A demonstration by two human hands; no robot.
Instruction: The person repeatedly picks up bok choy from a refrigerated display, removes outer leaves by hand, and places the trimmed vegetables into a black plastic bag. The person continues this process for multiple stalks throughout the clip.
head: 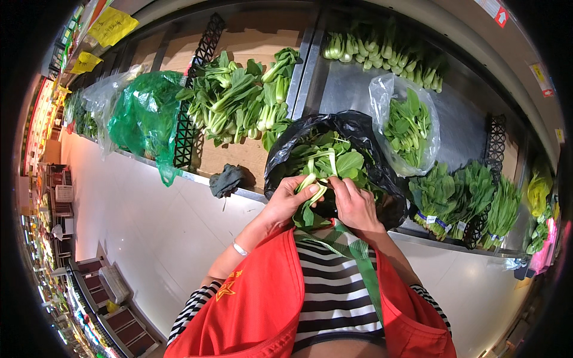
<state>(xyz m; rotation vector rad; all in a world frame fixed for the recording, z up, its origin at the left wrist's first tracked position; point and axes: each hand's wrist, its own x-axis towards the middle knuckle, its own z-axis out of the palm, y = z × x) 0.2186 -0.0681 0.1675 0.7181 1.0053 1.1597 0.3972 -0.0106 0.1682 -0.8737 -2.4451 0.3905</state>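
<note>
My left hand (286, 199) grips a head of bok choy (308, 181), its pale stems between thumb and fingers and its leaves hanging down towards my apron. Close against those stems, my right hand (356, 203) has its fingertips pinched around a small dark object (323, 182), too small to identify. Both hands are over the near rim of a black plastic bag (280, 150). Loose green leaves and pale stalks (349, 163) fill the bag's opening. A clear plastic bag (380, 94) of small bok choy (407, 127) lies just beyond it to the right.
Bok choy heads (237, 96) are heaped on cardboard at left, near a dark cloth (227, 180). Black lattice dividers (184, 134) split the metal display shelf (344, 87). A green bag (145, 107) overhangs its front edge. Bundled greens (432, 197) stand right; bok choy rows (385, 53) line the back.
</note>
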